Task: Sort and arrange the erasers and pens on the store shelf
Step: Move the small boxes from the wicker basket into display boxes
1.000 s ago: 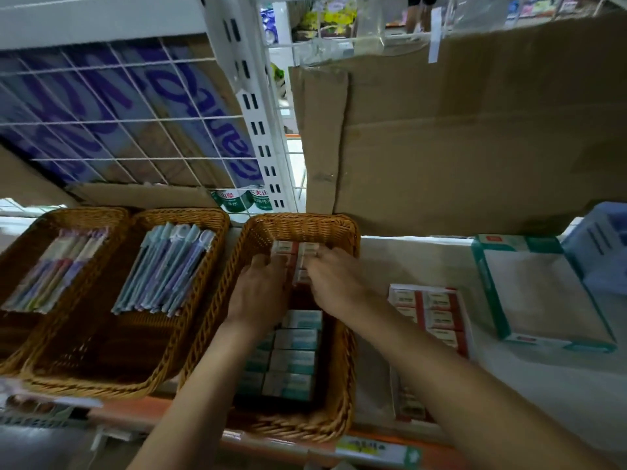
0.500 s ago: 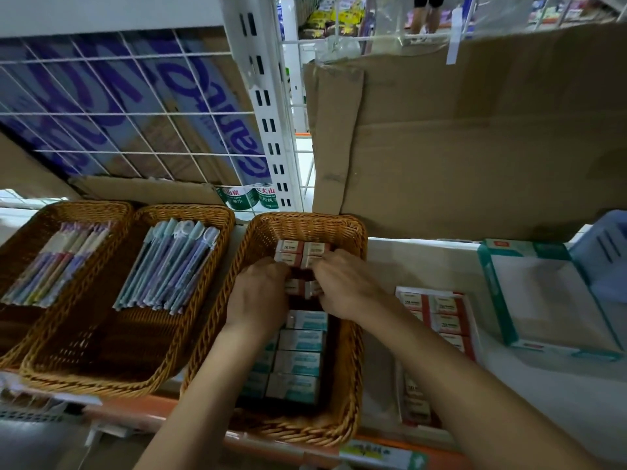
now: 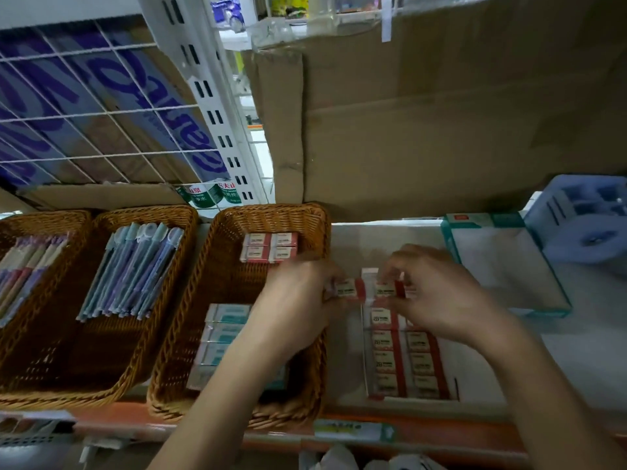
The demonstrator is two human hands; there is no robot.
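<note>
Head view. Well to the left of the left hand [image 3: 295,300] stand two wicker baskets: the outer basket [image 3: 44,217] holds pastel pens [image 3: 23,266], the next basket [image 3: 146,213] blue-grey pens [image 3: 132,273]. The eraser basket [image 3: 271,212] lies under the left hand, with red-sleeved erasers [image 3: 270,247] beyond its fingers and teal-sleeved erasers [image 3: 224,330] beside its wrist. The left hand, fingers curled, grips a red eraser [image 3: 349,288] past the basket's right rim. The right hand [image 3: 441,300], just beside it, pinches a second red eraser [image 3: 386,290] between thumb and fingertips, over the far end of an open eraser carton [image 3: 403,361].
</note>
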